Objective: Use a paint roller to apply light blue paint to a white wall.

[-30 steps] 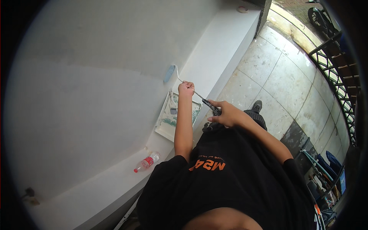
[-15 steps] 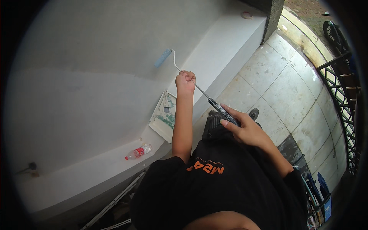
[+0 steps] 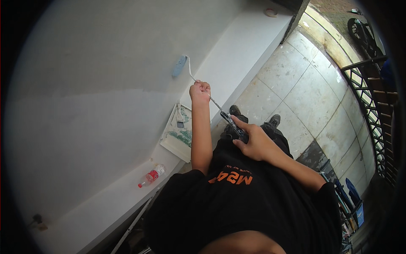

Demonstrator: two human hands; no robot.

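Note:
Both of my hands are on one paint roller, which has a pale blue sleeve, a bent white wire frame and a black, paint-spotted handle. My left hand is closed around the thin rod below the bend. Farther down and to the right, my right hand grips the black handle. The sleeve lies at the white wall; whether it presses on the surface is hard to tell. Beside my left forearm, a white paint tray smeared with green rests on the ledge, with a brush lying in it.
A white ledge runs along the wall's foot, bearing a plastic bottle with a red cap and a roll of tape. Pale floor tiles lie to the right, bounded by a black metal gate. A ladder-like metal frame stands below the ledge.
The roller's handle and my right hand have shifted left and slightly down, toward my body. The sleeve has tilted more upright. My view has shifted a little, and both shoes now show.

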